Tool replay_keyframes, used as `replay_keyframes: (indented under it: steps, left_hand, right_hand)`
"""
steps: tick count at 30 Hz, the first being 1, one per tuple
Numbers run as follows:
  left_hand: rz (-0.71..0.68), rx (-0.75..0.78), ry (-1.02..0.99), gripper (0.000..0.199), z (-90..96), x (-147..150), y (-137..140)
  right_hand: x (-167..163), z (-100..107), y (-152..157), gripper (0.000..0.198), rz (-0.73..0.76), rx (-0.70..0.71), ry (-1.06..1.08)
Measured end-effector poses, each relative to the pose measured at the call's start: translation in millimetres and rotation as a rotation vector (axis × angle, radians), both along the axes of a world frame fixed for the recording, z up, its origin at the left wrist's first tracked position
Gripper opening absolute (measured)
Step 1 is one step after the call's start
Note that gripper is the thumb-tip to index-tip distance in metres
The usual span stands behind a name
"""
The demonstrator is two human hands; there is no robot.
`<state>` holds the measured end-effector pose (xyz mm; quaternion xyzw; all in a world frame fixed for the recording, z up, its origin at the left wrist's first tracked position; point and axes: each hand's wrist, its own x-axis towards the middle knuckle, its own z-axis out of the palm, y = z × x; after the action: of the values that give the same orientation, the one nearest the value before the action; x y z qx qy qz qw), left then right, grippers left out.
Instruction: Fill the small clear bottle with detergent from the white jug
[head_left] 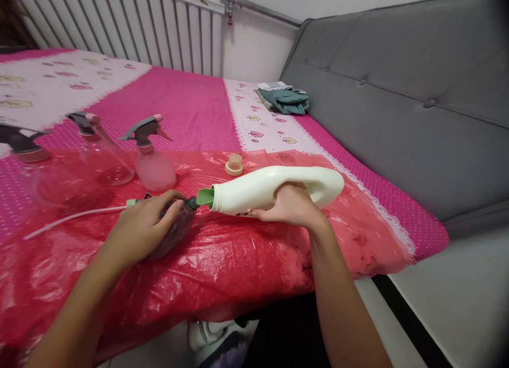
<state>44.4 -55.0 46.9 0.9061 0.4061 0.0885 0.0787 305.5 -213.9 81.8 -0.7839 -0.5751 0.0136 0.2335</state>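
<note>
My right hand (292,203) is wrapped round the handle of a white jug-type bottle (254,185), tipped on its side with its mouth to the left. A green spout (205,196) sticks out of that mouth. Its tip meets the dark neck of a clear grey bottle (175,233), which leans up to the right. Closed round this clear bottle near its neck is my left hand (149,225); part of the bottle is hidden behind it. Whether liquid flows between the two cannot be made out. A beige cap (234,165) lies just beyond the white bottle.
Several spray bottles stand at the left, among them a small frosted one (155,169). A spray head's thin tube (75,215) lies near my left hand. Red plastic sheeting (238,267) covers the bed's near edge. Folded clothes (284,98) lie by the grey headboard (397,81).
</note>
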Motion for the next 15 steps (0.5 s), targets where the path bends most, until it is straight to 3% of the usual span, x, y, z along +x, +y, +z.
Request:
replay_keyframes:
  steps: [4,15]
  left_hand:
    - [-0.019,-0.052,-0.044,0.056,3.7,2.0,-5.0]
    - [0.013,-0.067,-0.042,0.056,6.1,3.5,-7.9]
  right_hand:
    - [1.1,-5.7,0.4,0.054,0.01,-0.071,0.005]
    - [-2.1,-12.9,5.9,0.053,-0.072,-0.028,-0.059]
